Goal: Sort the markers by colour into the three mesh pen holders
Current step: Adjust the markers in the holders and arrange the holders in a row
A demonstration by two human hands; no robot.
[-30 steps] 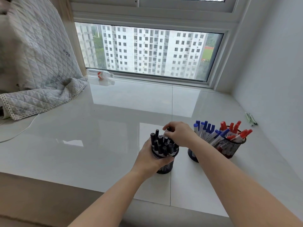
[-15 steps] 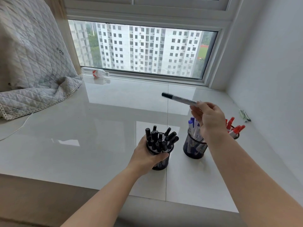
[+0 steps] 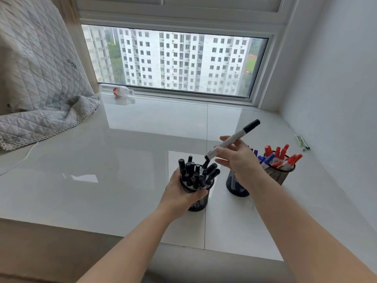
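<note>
The right hand pinches a black marker — tilted, lower tip just above the black-marker holder, which lies down-left of the grip. The left hand wraps that holder — steadying it.

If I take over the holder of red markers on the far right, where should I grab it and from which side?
Grip the mesh wall of the red-marker holder low down, from its right side, where bare ledge shows. The red markers fan out above the rim and block a top grasp. The blue-marker holder crowds its left.
</note>
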